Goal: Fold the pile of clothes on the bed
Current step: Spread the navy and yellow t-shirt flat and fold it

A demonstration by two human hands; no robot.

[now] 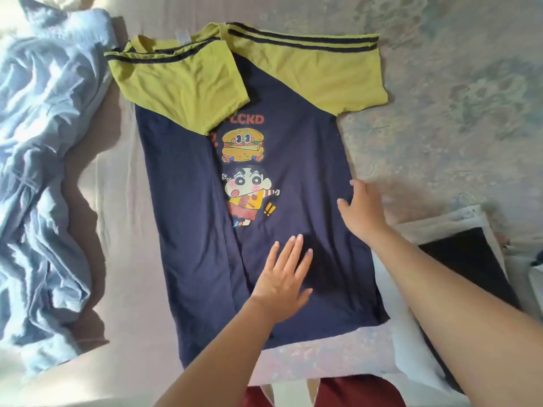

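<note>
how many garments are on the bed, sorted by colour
navy and yellow-green: 1, the t-shirt under the left hand and right hand
light blue: 1, the crumpled garment
black: 1, the folded item
total: 3

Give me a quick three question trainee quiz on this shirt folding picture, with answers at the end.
1. True or false: both sleeves of the T-shirt are folded in.
2. Which hand lies flat on the shirt below the cartoon print?
3. The right hand is at: A collar, B right side edge, C hem.

Key: 1 false, only the left sleeve is folded in. 2 the left hand. 3 B.
</note>
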